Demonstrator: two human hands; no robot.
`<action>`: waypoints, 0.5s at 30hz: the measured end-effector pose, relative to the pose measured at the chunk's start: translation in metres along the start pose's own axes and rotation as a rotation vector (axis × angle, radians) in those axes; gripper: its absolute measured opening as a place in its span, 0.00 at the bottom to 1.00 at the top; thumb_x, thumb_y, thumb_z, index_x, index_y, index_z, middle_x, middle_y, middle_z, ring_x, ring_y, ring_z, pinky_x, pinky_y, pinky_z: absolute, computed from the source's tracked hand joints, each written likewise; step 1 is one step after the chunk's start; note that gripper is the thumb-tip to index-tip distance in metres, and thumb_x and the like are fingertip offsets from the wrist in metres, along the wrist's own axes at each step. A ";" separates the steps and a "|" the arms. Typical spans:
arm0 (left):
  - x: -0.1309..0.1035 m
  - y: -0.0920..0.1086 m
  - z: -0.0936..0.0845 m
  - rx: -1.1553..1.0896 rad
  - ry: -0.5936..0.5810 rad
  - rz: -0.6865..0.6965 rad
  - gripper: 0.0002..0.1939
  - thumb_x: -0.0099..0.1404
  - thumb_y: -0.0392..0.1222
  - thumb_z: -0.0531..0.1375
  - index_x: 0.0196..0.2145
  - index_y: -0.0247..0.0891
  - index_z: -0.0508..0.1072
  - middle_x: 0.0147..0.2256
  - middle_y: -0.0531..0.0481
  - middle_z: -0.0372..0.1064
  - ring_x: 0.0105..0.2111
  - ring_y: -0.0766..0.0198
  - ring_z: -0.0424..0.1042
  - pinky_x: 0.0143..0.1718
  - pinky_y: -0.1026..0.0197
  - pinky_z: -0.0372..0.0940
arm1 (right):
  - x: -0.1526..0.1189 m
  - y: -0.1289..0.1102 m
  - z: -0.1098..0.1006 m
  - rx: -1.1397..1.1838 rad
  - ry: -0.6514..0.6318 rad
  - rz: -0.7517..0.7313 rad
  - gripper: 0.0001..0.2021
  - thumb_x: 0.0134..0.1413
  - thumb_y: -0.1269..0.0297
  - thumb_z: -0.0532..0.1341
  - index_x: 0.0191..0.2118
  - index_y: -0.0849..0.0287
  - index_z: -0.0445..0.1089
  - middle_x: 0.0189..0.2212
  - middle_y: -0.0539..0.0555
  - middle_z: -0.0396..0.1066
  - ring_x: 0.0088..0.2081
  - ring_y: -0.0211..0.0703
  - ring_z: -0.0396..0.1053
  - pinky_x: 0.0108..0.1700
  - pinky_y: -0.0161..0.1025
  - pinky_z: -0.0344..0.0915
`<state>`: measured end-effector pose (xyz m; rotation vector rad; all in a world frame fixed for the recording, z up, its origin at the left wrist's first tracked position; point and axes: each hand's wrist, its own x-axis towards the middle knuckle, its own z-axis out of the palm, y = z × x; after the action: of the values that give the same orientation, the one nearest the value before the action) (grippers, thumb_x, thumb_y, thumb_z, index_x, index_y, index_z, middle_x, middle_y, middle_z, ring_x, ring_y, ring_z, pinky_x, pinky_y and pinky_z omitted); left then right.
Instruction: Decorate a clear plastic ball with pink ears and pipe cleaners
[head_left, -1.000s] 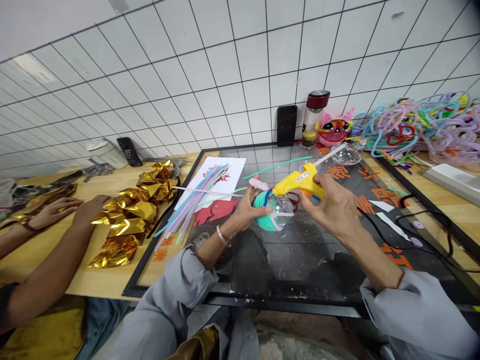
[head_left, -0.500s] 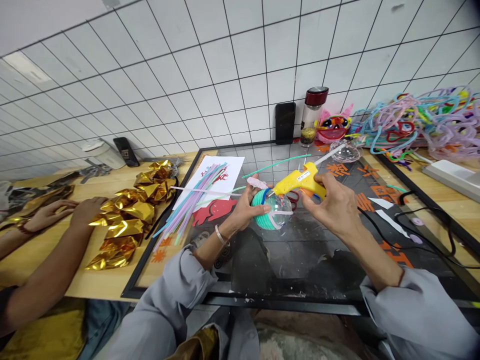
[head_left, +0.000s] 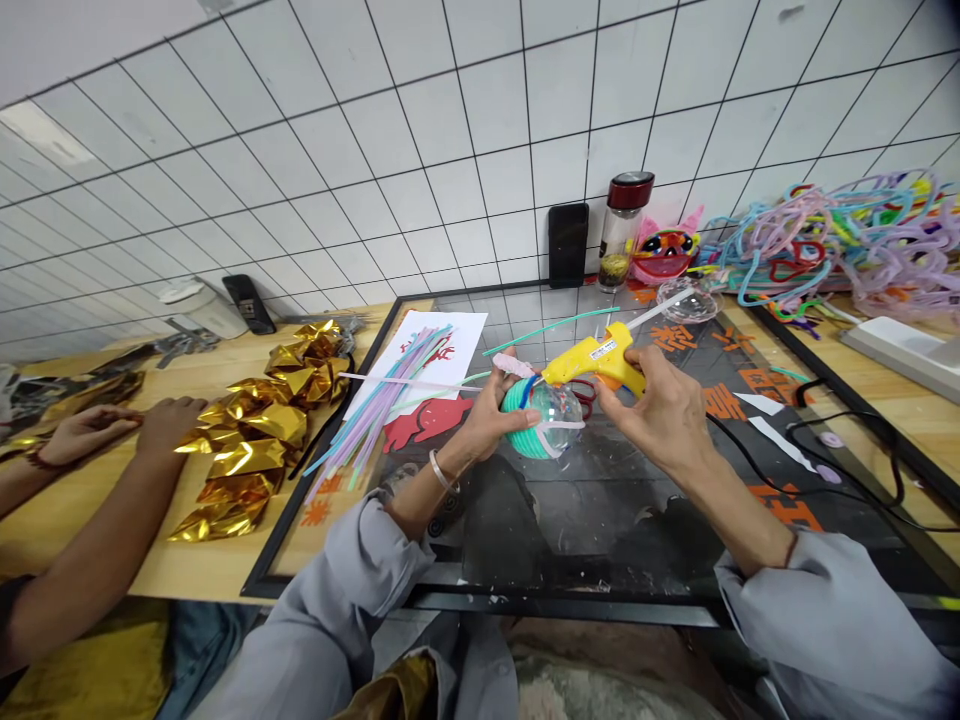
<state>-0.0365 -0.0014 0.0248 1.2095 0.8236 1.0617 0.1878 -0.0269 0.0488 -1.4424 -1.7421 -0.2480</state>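
My left hand (head_left: pixel 495 410) is closed around a clear plastic ball (head_left: pixel 561 405) whose left part is wrapped in green pipe cleaner (head_left: pixel 523 433). A blue strand (head_left: pixel 528 389) runs along the wrap's upper edge, and a pale pink strip lies across the clear side. Above my fingers a pale pink fuzzy piece (head_left: pixel 514 366) sticks out. My right hand (head_left: pixel 664 405) grips a yellow glue gun (head_left: pixel 592 358), a white glue stick (head_left: pixel 664 308) poking from its back. The gun's nozzle is at the blue strand; whether it touches cannot be seen. Red-handled scissors (head_left: pixel 584 397) lie partly hidden behind the ball.
Pipe cleaners (head_left: pixel 382 400) lie on white paper (head_left: pixel 457 335) at left, beside a red cutout (head_left: pixel 427 422). Behind stand a phone (head_left: pixel 568 245) and a glass bottle (head_left: pixel 622 235). A black cord (head_left: pixel 750 470) trails right. Another person's hands (head_left: pixel 161 430) rest near gold foil (head_left: pixel 251 430).
The glue gun and my right hand have shifted slightly left, its nozzle closer along the blue strand. My left hand and the ball stay nearly still. The other person's far hand has moved a little.
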 end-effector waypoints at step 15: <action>0.002 -0.006 -0.003 0.020 -0.022 0.022 0.64 0.44 0.48 0.75 0.71 0.44 0.45 0.61 0.40 0.64 0.60 0.45 0.64 0.56 0.50 0.66 | 0.000 -0.001 -0.005 0.030 -0.011 -0.010 0.14 0.53 0.53 0.61 0.39 0.58 0.67 0.33 0.58 0.77 0.32 0.51 0.74 0.30 0.41 0.64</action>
<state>-0.0378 0.0011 0.0181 1.2474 0.8075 1.0584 0.1890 -0.0304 0.0519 -1.4167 -1.7554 -0.2189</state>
